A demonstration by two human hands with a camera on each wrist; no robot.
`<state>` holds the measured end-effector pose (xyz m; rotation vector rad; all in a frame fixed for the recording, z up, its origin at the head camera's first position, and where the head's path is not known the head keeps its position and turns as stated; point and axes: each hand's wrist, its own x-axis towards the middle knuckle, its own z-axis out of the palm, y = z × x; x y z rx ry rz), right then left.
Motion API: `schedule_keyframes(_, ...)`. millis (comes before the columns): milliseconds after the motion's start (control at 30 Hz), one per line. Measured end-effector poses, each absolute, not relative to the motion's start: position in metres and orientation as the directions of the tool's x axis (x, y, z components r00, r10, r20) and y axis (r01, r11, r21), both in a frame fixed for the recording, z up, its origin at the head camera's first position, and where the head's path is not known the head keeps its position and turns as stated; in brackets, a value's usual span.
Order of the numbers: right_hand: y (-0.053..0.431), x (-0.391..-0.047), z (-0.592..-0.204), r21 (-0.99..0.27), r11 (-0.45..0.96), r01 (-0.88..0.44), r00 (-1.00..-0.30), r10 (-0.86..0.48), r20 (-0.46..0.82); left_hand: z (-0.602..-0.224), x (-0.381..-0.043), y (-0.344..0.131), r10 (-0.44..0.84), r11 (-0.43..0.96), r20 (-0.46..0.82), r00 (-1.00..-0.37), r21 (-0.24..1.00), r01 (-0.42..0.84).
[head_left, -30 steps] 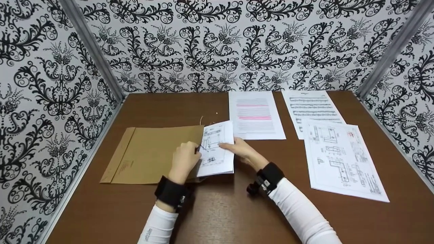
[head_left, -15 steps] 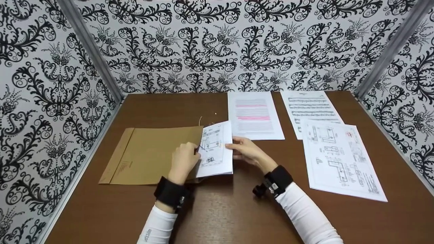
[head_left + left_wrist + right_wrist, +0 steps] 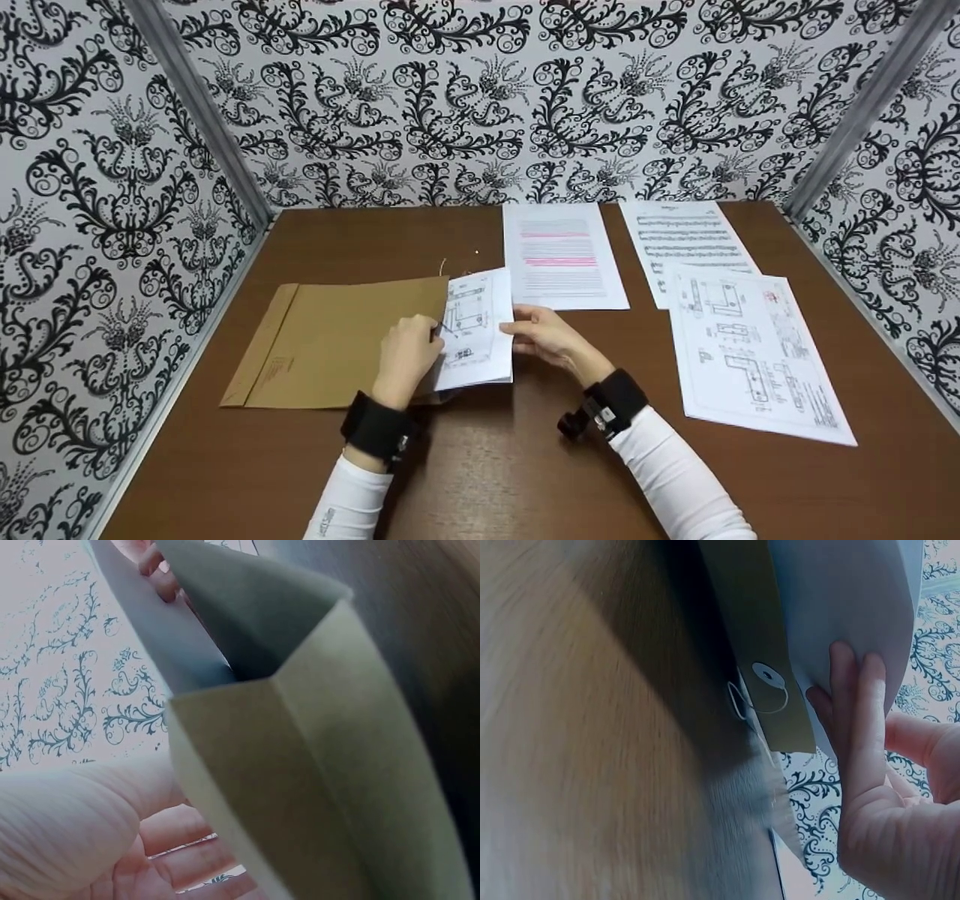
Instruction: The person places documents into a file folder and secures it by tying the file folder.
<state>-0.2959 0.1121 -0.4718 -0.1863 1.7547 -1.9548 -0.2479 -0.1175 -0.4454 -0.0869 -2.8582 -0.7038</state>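
A brown paper envelope (image 3: pixel 337 345) lies at the left, its mouth facing right. My left hand (image 3: pixel 409 349) grips the envelope at its mouth, fingers curled; the left wrist view shows the side fold (image 3: pixel 300 757) spread apart. White sheets with technical drawings (image 3: pixel 480 345) stick out of the mouth, their left part hidden inside. At their right edge my right hand (image 3: pixel 551 337) pinches them, thumb on top and fingers underneath. In the right wrist view these fingers (image 3: pixel 859 712) lie along the underside of the sheets, near the envelope's flap with a string and round button (image 3: pixel 769 676).
A text page with pink highlighting (image 3: pixel 562 259) lies at the back. Right of it is a sheet of music (image 3: pixel 686 232), overlapped by another technical drawing (image 3: pixel 757 352). All lie on a brown table (image 3: pixel 480 480) with patterned walls (image 3: pixel 480 97) behind and at the sides.
The right thumb has slid outward to the sheets' right edge, and the right wrist has moved right. The sheets have shifted slightly left toward the envelope. The left hand keeps its hold.
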Motion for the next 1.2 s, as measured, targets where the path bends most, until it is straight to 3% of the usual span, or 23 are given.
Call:
schedule_keyframes(367,0.097,-0.297,-0.471,-0.959,-0.062,0.275,-0.876,-0.427,-0.224,-0.442,-0.247,-0.115,0.007,0.879,0.175,-0.984,0.469,0.090)
schedule_keyframes(700,0.092,-0.296,-0.468,-0.973,-0.034,0.230,-0.885,-0.424,-0.194,-0.439,-0.244,-0.113,0.026,0.883,0.251,-0.968,0.448,0.140)
schedule_keyframes(1200,0.087,-0.296,-0.470,-0.979,0.005,0.202,-0.902,-0.389,-0.188,-0.443,-0.245,-0.113,0.021,0.884,0.241,-0.970,0.448,0.130)
